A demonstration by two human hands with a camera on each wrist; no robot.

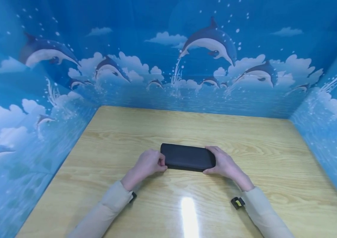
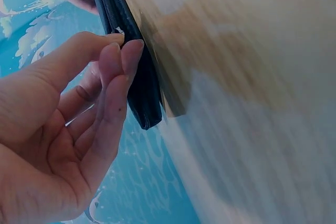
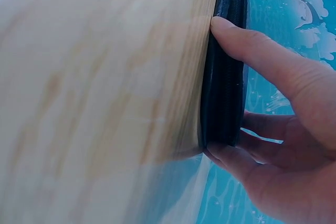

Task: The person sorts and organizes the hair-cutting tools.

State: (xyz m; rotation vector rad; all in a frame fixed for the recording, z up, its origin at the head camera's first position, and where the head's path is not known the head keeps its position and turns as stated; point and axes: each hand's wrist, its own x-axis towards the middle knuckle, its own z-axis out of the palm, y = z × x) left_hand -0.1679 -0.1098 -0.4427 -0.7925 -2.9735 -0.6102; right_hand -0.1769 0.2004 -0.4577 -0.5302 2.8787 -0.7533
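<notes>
A black zippered case [image 1: 187,157], long and flat, lies on the wood-grain table. At its left end is my left hand [image 1: 150,162], thumb and fingertips pinched together against the zipped side. In the left wrist view a small silvery zipper pull [image 2: 119,30] shows at those fingertips, mostly covered by them. My right hand [image 1: 223,163] grips the case's right end, thumb on the near side and fingers around the end and far side. The right wrist view shows the zipper [image 3: 236,3] running along the case's side, its teeth closed where visible.
The wood-grain table [image 1: 120,132] extends around the case on every side. Blue panels printed with dolphins [image 1: 186,96] stand along its back, left and right edges. A bright light reflection lies on the table in front of the case.
</notes>
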